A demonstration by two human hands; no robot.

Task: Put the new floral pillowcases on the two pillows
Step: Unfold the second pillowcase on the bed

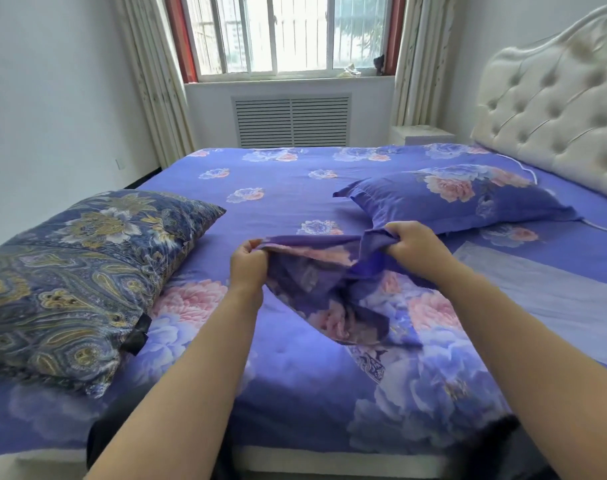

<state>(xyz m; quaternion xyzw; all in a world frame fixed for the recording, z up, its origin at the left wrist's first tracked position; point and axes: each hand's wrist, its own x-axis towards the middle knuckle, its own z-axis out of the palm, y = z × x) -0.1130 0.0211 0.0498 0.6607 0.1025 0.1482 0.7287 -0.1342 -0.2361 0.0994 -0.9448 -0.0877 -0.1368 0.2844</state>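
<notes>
A loose purple floral pillowcase (333, 289) hangs crumpled above the bed between my two hands. My left hand (248, 266) pinches its upper left edge. My right hand (411, 242) grips the upper right edge in a fist. A pillow in a dark blue paisley cover (77, 271) lies on the left side of the bed. A second pillow (458, 197), dressed in a purple floral case, lies near the headboard on the right.
The bed carries a purple floral sheet (278, 174). A pale folded cloth (551, 292) lies at the right. A tufted white headboard (551, 102) stands at the right, a small white nightstand (421, 135) beside it. A window (288, 32) with curtains and a radiator cover (291, 121) face me.
</notes>
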